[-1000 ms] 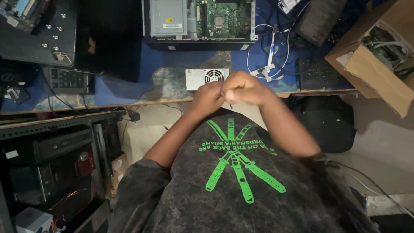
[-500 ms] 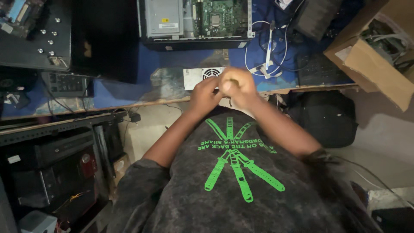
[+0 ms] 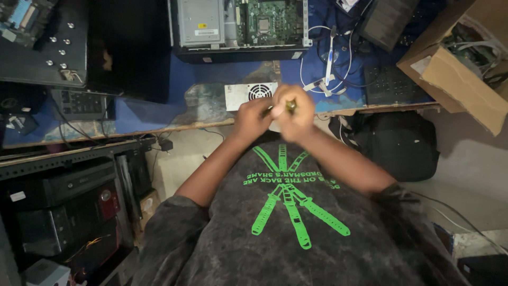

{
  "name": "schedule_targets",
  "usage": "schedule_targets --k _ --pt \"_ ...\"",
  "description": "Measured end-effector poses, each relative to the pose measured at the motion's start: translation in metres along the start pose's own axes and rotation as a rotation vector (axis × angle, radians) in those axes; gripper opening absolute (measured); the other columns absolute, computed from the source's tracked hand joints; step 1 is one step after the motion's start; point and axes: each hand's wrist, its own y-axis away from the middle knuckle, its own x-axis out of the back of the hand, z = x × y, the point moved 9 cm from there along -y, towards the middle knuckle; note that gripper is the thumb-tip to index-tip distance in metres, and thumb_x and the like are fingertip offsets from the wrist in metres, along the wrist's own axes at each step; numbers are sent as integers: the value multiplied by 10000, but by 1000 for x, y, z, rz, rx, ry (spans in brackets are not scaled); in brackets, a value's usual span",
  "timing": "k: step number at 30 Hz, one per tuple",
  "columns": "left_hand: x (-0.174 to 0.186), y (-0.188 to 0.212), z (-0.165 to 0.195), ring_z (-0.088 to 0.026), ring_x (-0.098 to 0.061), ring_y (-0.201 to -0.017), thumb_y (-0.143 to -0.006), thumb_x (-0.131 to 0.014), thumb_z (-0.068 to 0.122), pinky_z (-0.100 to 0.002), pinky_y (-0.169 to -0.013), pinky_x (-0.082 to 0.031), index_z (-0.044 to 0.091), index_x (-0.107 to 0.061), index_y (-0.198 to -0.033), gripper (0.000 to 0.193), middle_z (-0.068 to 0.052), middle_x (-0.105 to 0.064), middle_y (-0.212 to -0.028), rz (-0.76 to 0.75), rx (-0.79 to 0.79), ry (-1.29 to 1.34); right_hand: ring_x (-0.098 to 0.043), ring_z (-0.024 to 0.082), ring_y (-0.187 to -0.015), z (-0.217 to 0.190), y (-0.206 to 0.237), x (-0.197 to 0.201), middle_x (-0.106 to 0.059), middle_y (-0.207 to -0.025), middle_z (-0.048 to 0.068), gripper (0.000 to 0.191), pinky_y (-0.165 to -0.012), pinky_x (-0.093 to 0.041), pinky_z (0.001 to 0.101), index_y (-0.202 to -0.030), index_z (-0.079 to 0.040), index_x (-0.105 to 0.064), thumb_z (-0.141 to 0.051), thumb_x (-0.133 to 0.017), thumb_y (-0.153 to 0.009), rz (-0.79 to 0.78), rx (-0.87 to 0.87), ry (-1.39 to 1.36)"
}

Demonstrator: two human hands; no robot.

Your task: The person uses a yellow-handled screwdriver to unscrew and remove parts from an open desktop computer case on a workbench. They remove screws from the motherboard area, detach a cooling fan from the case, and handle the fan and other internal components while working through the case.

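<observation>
Both hands, left hand [image 3: 253, 117] and right hand [image 3: 292, 111], are closed together around a small brass-coloured part [image 3: 290, 106] at the counter [image 3: 159, 114] edge, just before the power supply unit [image 3: 248, 94]. Fine fiddling; steady grip needed next.

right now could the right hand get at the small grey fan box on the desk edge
Probably yes. The right hand sits just beside the fan box with nothing between them, but it is pressed against the left hand around a small brass-coloured item.
</observation>
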Motion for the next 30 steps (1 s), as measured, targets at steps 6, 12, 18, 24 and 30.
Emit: schedule_targets --k 6,12,18,24,30 --pt "-16 2 5 -372 -706 -802 -832 -777 64 -454 -711 -547 40 -715 -929 118 -164 -707 -856 -171 -43 -147 -506 176 -556 23 -7 0 -551 -630 31 584 -607 -401 309 -627 -118 -498 -416 -494 -1129 -699 -296 -604" --pt "-2 7 2 -342 -735 -876 -858 -690 45 -423 -767 -587 53 -718 -1073 217 -140 -737 -955 -3 20 -63 -548 200 -819 -11 -17 -3 -569 -885 129 550 -779 -468 332 -854 26 -516 -432 -425 -1144 -87 -128 -69" --pt "8 11 5 -358 -742 -908 -786 -741 103 -420 -772 -586 24 -705 -1111 336 -190 -733 -1004 71 -35 78 -521 201 -677 -15 10 -24 -542 -781 122 550 -661 -445 333 -912 99 -519 -421 -512 -1091 -177 -17 42" --pt "-24 17 5 -438 -682 -932 -834 -687 53 -497 -811 -555 -32 -635 -1156 337 -238 -698 -1014 -202 -83 -85 -471 166 -544 26 5 -11 -514 -615 21 618 -605 -403 314 -660 -87 -508 -442 -438 -1160 -744 -350 -592" --pt "-11 5 6 -380 -721 -912 -873 -649 36 -464 -773 -574 72 -691 -1101 234 -168 -734 -1007 -50 -27 -60 -567 163 -823 14 -5 10 -596 -871 103 606 -777 -470 306 -865 29 -548 -483 -379 -1141 -110 -270 -259"
